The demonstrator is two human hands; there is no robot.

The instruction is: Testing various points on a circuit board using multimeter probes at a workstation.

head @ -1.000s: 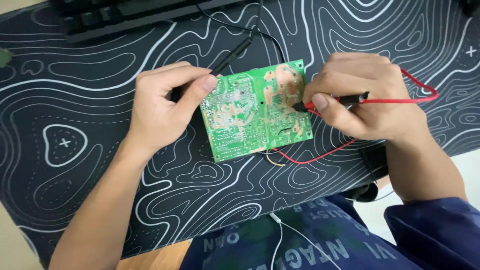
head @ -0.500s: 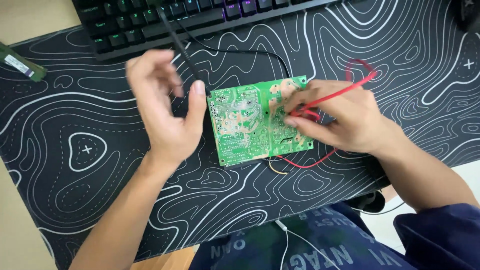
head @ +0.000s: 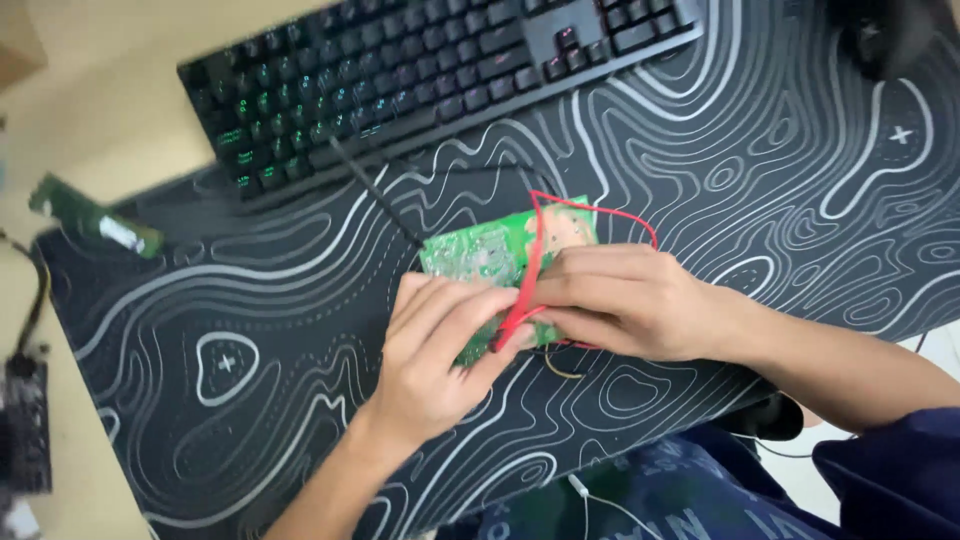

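A small green stick (head: 95, 215) is lying at nine o'clock on the black mat (head: 250, 330), which is covering the desk (head: 110, 70). The left hand (head: 435, 345) is curling its fingers over the near edge of the green board (head: 490, 255) in the middle. The right hand (head: 625, 300), at three o'clock, is pinching a red probe (head: 525, 290) against the board. A keyboard (head: 440, 80) is sitting at twelve o'clock.

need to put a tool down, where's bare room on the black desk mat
Free: mat left of the left hand, and between the dark keyboard and the right hand. Crowded: around the green circuit board with its red lead.
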